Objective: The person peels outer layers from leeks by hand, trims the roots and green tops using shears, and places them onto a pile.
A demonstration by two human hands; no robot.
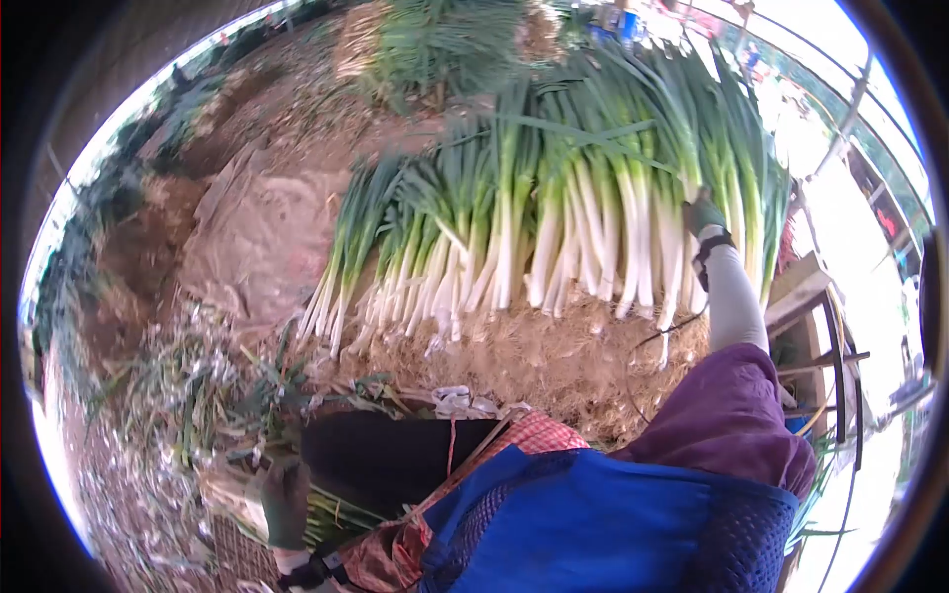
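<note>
A wide row of long leeks point(603, 217) lies on the ground, white stems toward me and green tops pointing away. My right hand point(704, 215), in a dark glove, reaches into the right part of the row; its fingers are closed round leek stems there, partly hidden by the leaves. My left hand point(285, 499), also gloved, is low at the left, beside a bundle of pale stems point(235, 494) with green leaves near my knee. Its fingers point down and blur, so its grip is unclear.
Leaf scraps point(198, 385) litter the ground at left. A brown sheet point(262, 237) lies left of the row. More green bundles point(445, 44) are stacked at the top. A wooden frame point(799, 292) stands at right, and a woven basket point(237, 553) sits at lower left.
</note>
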